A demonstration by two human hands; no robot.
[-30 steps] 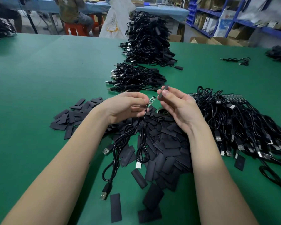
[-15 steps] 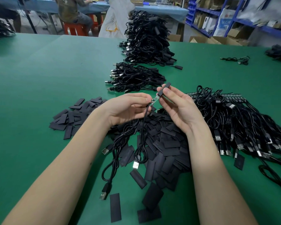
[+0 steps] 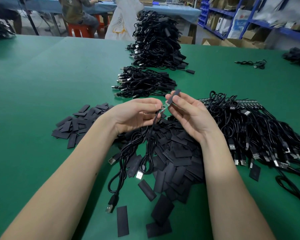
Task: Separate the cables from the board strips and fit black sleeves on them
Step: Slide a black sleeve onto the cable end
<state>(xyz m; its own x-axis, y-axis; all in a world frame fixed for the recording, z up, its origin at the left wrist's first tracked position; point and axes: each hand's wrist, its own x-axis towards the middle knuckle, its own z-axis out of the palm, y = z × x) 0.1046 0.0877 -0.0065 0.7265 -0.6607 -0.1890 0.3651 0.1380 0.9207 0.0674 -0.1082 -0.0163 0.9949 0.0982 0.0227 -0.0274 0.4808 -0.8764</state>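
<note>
Green table (image 3: 42, 94) carries two stacked cable piles and one spread of loose sleeves (image 3: 177, 153). Both forearms reach forward, hands raised above the spread. Left hand (image 3: 137, 115) pinches one cable (image 3: 151, 135) behind its small circuit board (image 3: 164, 107). Right hand (image 3: 189, 115) pinches one black sleeve (image 3: 173, 96), its mouth at the board's tip.

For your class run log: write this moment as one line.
left hand: pinches small green circuit board | right hand: slides flat black sleeve on | sleeve partly fitted

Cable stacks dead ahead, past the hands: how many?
2. A low stack lies nearer, and a tall stack stands right behind it. Anything behind the tall one would be hidden.
</note>
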